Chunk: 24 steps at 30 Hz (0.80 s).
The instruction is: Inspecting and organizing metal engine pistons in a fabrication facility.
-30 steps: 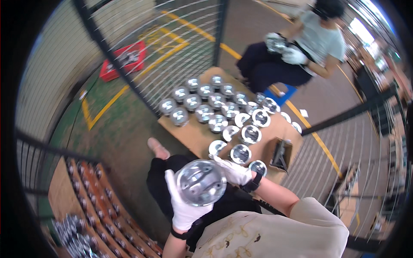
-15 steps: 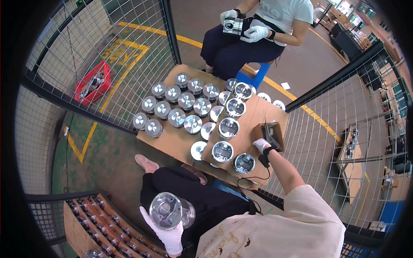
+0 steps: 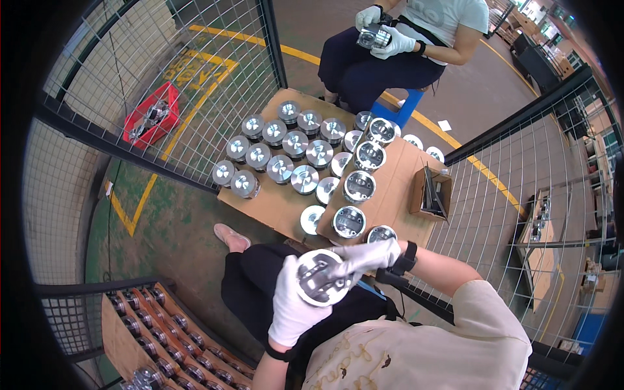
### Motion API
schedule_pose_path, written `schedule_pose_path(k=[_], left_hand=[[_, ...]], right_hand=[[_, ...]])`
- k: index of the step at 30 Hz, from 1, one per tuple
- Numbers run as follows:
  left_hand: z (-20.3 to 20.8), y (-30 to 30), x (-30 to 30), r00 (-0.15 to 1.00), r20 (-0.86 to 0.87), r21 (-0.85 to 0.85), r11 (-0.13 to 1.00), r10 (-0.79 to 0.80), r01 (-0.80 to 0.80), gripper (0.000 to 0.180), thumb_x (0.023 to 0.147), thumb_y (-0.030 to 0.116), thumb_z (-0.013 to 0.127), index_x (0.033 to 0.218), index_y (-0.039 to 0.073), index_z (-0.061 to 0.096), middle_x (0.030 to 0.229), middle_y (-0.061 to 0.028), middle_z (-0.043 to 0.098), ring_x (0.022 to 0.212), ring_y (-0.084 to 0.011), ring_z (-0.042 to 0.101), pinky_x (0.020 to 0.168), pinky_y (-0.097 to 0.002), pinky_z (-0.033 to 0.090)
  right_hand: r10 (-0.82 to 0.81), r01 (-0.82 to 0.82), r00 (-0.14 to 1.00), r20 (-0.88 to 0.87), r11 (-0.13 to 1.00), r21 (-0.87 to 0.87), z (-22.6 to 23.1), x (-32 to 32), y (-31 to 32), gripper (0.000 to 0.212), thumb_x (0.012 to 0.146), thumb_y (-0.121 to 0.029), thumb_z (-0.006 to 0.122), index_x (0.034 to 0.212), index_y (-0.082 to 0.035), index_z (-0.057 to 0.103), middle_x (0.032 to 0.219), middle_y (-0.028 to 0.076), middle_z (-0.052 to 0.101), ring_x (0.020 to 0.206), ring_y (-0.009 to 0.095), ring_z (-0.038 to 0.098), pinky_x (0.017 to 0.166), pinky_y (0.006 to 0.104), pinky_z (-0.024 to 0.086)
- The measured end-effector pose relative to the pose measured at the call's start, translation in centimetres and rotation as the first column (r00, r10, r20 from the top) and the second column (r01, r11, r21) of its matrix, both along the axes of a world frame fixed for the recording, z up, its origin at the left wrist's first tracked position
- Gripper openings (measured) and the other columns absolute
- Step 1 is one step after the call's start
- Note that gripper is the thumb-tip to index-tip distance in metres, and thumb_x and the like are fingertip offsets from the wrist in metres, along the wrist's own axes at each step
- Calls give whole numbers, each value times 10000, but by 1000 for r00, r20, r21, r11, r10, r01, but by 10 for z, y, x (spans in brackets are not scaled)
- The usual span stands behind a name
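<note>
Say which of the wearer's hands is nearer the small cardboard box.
Right. In view, the right hand is below-left of the box; the left hand is farther below-left.

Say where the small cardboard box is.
In the head view, the cardboard box sits at the right of the table, between the pistons and the wire mesh.

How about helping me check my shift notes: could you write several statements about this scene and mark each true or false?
1. The left hand holds a metal piston. True.
2. The right hand is inside the small cardboard box. False: the right hand reaches to the metal piston.
3. The small cardboard box contains dark slender items. True.
4. The red bin stands on the table. False: the red bin is on the floor.
5. The seated co-worker is bare-handed. False: the co-worker wears white gloves.
</note>
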<state>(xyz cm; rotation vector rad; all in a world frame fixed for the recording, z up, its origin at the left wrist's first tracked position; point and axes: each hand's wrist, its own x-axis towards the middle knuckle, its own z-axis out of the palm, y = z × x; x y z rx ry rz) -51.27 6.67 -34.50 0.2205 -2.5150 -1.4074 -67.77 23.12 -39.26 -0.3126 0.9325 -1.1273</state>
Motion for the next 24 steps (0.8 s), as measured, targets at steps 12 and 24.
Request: schedule_pose_path(k=[12,24], left_hand=[[-15,9,-24,999,34,-184,983,-12,19,822,760,184,755,1401,-61,303,1320,-277,460,1232,-403,466,1041,-408,382],[-30,-90,119,723,143,-104,737,676,-668,530,888,4,591,1384,0,404,1323,-173,528,1234,-275,502,1060,-373,367]], right_hand=[[-143,277,809,-571,948,155,-58,-48,68,388,800,-73,646,1184,-39,603,1022,33,675,882,124,646,795,257,530],[-547,833,552,-629,324,449,-219,-124,165,332,812,70,538,1122,-37,584,982,163,672,801,326,690,615,516,609]])
